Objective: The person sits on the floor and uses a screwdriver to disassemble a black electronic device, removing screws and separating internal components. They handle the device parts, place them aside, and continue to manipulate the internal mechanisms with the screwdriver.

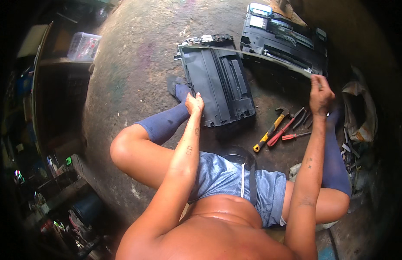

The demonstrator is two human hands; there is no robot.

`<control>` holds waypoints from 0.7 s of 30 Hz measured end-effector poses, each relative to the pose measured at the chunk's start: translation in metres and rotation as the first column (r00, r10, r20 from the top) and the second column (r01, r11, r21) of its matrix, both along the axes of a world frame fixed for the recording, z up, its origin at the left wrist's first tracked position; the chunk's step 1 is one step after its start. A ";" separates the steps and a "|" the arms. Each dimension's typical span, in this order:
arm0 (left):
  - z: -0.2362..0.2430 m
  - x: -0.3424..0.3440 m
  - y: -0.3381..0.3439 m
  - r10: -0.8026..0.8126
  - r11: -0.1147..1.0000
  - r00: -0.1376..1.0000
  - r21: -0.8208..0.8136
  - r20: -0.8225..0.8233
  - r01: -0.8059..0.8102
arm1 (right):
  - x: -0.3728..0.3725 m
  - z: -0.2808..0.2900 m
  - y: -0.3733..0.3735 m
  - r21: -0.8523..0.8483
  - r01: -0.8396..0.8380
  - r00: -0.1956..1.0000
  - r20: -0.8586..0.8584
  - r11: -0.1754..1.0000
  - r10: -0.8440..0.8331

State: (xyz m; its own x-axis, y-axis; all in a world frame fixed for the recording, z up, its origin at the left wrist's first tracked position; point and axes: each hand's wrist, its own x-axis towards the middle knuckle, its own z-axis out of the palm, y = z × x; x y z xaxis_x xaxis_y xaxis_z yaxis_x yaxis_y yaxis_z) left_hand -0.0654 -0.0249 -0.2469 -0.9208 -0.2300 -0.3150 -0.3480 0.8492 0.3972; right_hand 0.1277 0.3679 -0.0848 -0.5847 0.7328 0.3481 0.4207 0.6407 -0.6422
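- Casing [218, 86]: black, on the floor [136, 65] ahead of you, long axis pointing away from you, far end leaning a bit left.
- Your left hand [194, 103] grips the casing's left edge, fingers mostly hidden, thumb on top; you hold nothing else there.
- Your right hand [321, 93] is off to the right, fingers closed in a pinch on one end of a long thin strip [258, 55].
- Key relation: strip runs crosswise, from your right hand leftward and away to the casing's far end, so roughly across the casing's long axis.
- Right hand is the nearer one to the strip; left hand is well apart from it, nearer you than the casing's far end.
- Can't tell whether the strip's far end is attached or just resting.
- Second casing [281, 41] sits beyond the strip; hammer [271, 131], pliers [277, 136] and screwdriver [295, 136] lie between the first casing and your right forearm.
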 end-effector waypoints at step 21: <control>0.018 0.020 -0.010 0.042 0.997 0.999 0.065 0.017 -0.043 | 0.167 0.110 0.288 0.620 0.193 0.712 0.445 0.761 -0.543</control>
State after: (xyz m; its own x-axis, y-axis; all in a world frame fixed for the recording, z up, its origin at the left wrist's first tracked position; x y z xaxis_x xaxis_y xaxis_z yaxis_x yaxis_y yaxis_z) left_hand -0.0456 -0.0348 -0.2289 -0.9055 -0.2471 -0.3450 -0.3897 0.8060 0.4456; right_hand 0.2950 0.6559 0.0254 -0.5099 0.7511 0.4193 0.8567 0.4873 0.1689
